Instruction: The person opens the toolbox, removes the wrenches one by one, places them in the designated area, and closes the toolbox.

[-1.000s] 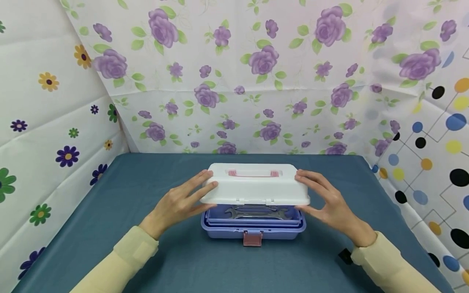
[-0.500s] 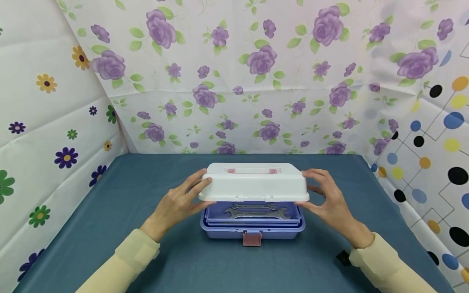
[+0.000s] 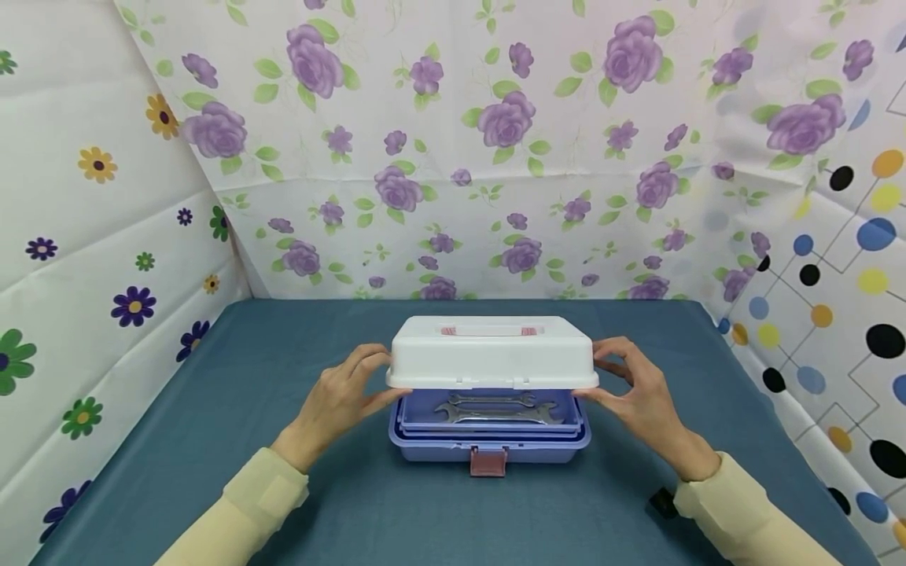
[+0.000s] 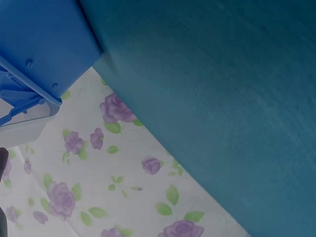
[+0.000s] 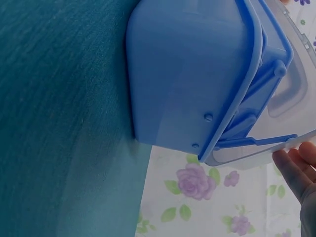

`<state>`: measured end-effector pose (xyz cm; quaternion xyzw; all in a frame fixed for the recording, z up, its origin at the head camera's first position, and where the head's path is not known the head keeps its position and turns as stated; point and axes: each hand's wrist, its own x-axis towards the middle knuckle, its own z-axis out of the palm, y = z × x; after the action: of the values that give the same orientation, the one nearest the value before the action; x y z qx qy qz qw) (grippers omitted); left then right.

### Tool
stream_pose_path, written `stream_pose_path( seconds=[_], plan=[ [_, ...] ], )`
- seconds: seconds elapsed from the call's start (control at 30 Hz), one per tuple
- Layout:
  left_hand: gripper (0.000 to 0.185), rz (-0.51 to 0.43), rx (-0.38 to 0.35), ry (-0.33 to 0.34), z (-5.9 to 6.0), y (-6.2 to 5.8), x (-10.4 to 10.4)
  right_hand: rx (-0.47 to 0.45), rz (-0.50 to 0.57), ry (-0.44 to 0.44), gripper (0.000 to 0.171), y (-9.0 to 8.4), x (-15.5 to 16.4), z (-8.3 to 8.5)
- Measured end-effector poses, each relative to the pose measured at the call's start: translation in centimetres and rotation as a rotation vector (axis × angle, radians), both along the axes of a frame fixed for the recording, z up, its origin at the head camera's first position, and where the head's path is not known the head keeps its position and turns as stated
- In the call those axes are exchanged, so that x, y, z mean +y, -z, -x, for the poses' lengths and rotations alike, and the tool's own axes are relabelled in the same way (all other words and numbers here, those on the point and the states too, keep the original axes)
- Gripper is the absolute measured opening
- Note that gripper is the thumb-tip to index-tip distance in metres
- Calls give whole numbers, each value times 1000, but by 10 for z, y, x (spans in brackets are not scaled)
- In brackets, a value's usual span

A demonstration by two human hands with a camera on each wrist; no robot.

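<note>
The white plastic lid (image 3: 491, 352) of the blue-violet plastic toolbox (image 3: 488, 439) is raised at the front, and the box stands in the middle of the table with the teal cloth (image 3: 212, 440). The left hand (image 3: 340, 397) holds the left end of the lid, thumb under the rim and fingers curled over the edge; the right hand (image 3: 640, 389) grips the right end in the same way. In the gap under the lid 2 steel open-end wrenches (image 3: 495, 407) lie in the inner tray. The pink latch (image 3: 488, 461) hangs loose at the front wall.

The risk I see is in the grip — both hands hold only the thin rim, so the smooth lid can slip and fall on the thumbs or on the tray. If 1 hand lifts more than the other, the lid can twist at the side link arms (image 5: 232, 126) and strain them. The light box can also tip or slide on the cloth, because nothing presses it down.
</note>
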<state>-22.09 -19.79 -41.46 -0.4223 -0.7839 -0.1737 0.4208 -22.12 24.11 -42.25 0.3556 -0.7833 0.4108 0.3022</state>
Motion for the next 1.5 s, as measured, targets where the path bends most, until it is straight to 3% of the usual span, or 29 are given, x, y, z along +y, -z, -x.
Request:
stream_pose_path(
  seconds=[0.3, 0.57, 0.73, 0.87, 1.1, 1.27, 1.5],
  plan=[
    [47, -6, -26, 7, 0, 3, 1, 6, 11, 3, 59, 1, -1, 1],
    [42, -40, -77, 19, 0, 4, 2, -29, 5, 17, 45, -2, -1, 1],
    [42, -74, -108, 10, 0, 4, 5, -64, 4, 18, 48, -3, 0, 2],
    [43, -105, -152, -2, -1, 4, 6, -79, 13, -23, 47, -2, 2, 4],
    [41, -145, -213, 21, 1, 4, 7, -79, 51, -119, 28, 0, 5, 8],
    [43, -169, -231, 51, 5, 2, 8, -145, 69, -100, 39, -3, 4, 9],
    [41, -186, -272, 78, 9, 0, 8, -157, 111, -131, 36, -4, 4, 13]
  ],
)
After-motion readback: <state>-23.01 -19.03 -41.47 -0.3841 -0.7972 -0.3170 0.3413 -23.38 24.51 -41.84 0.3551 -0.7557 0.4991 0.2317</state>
